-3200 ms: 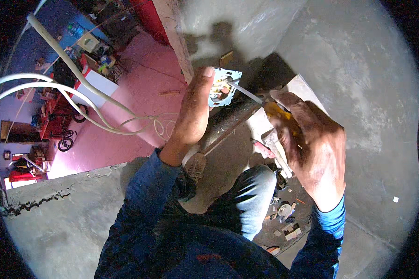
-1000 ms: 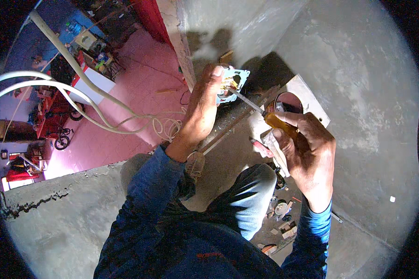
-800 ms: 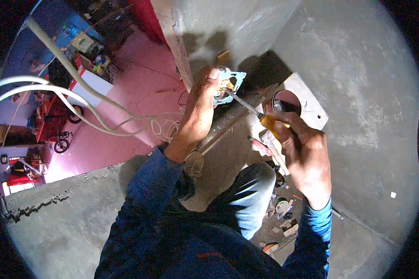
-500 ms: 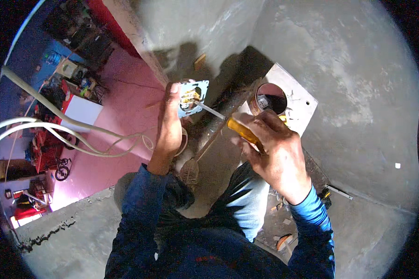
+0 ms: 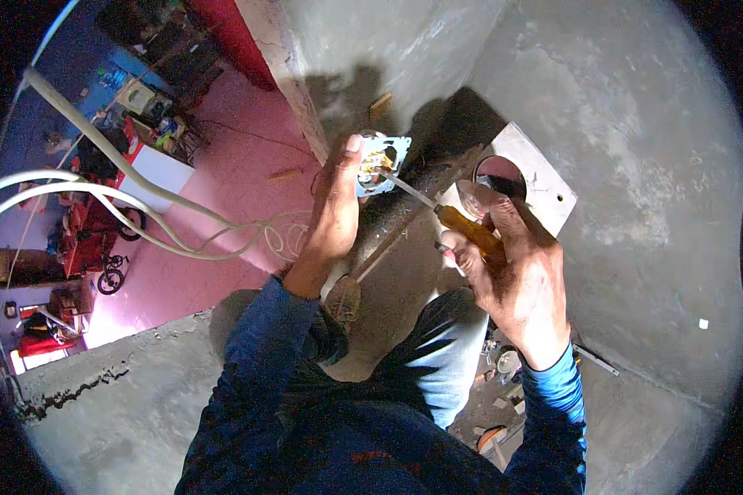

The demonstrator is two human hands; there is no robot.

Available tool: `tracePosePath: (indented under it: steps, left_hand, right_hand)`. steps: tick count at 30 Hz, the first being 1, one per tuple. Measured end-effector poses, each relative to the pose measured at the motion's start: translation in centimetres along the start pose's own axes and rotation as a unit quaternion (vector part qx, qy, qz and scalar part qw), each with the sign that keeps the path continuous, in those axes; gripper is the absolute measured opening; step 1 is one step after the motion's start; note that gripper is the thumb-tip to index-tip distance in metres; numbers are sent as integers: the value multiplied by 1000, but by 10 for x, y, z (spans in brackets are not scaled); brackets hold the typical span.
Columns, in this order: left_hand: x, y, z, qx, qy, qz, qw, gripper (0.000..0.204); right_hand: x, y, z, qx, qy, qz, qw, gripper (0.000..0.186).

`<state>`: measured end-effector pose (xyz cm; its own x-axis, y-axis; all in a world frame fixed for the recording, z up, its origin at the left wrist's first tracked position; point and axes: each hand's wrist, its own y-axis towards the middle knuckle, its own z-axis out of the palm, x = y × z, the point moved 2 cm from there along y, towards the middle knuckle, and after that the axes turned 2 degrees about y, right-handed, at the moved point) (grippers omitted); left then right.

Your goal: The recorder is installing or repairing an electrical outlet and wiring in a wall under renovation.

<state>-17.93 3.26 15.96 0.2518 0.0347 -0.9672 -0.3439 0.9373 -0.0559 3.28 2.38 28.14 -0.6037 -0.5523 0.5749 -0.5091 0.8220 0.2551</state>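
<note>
My left hand (image 5: 336, 206) is closed on the edge of a wall socket insert (image 5: 375, 160), a square pale metal frame with brass parts in its middle. Its thumb lies along the near-left side of the frame. My right hand (image 5: 522, 276) grips a screwdriver (image 5: 469, 233) by its amber handle. The steel shaft points up and left, and its tip meets the brass parts of the insert; whether it sits in a screw is too small to tell.
Behind my right hand, a round, rust-coloured container (image 5: 504, 171) stands on a white board (image 5: 545, 173). Pale cables (image 5: 169, 241) loop in from the left above a pink floor (image 5: 215, 181). Grey plastered wall (image 5: 636, 181) rises on the right; rubble (image 5: 504, 404) lies below my right forearm.
Both hands, the insert and the screwdriver sit a little further right in view, as does the background. The screwdriver tip stays at the insert, and my right fingers have shifted on the handle.
</note>
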Motion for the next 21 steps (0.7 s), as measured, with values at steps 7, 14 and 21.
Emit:
tracePosePath:
  steps: [7,14,21]
  left_hand:
    - [-11,-6,2,-15,4,-40,999,49]
    - [-13,-5,5,-13,-20,-29,999,50]
    - [-5,-2,4,0,-21,-57,998,47]
  right_hand:
    - [5,4,-2,-23,34,-36,998,51]
    - [4,3,1,2,20,26,999,49]
    - [3,-1,-7,-5,-34,4,999,33]
